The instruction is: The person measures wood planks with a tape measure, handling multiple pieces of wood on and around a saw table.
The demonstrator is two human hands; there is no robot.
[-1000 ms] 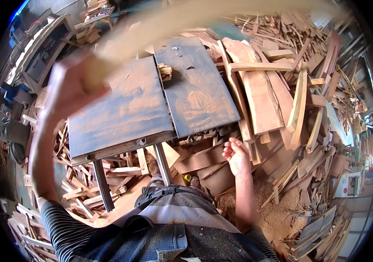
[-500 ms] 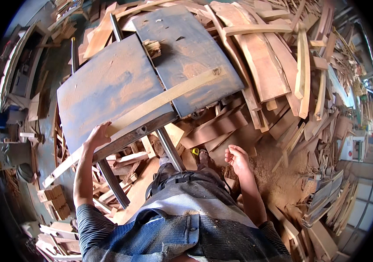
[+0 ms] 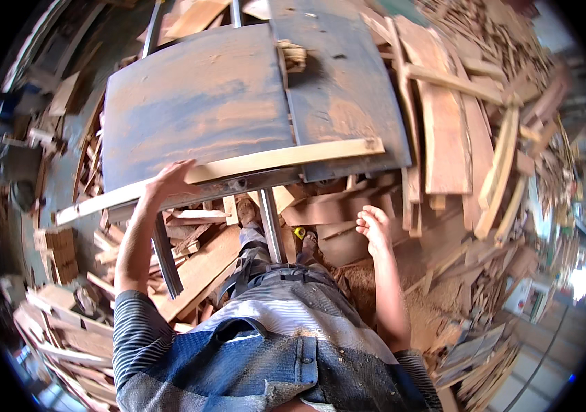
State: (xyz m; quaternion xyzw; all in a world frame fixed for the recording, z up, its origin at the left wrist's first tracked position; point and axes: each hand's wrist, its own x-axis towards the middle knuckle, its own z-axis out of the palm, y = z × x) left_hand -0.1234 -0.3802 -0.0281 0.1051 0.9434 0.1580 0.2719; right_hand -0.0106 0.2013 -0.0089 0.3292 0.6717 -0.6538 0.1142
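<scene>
Head view, looking down: a long pale strip [image 3: 272,161] runs slantwise across the middle of the frame, from the left side up to right of centre. It lies along the near edge of a dusty metal counter [image 3: 190,89]; whether it rests flat there is hard to tell. Its left end juts out past the counter.

The left hand [image 3: 171,184], left of centre, grips the strip with fingers over its top. The right hand [image 3: 375,226], right of centre, hangs in the air beyond the near edge, fingers loosely curled and apparently empty.

At upper centre, a rough wood chunk [image 3: 292,56] sits by the gap between the counter's two slabs. Wide boards [image 3: 444,117] lie at upper right; sawdust [image 3: 430,316] covers ground at lower right.

With only one hand on it, the strip could swing or tip if that grip slackens, since its left end is unsupported. Dust on the metal could let it slide. Loose offcuts [image 3: 197,250] near the person's feet [image 3: 310,244] could cause a stumble.
</scene>
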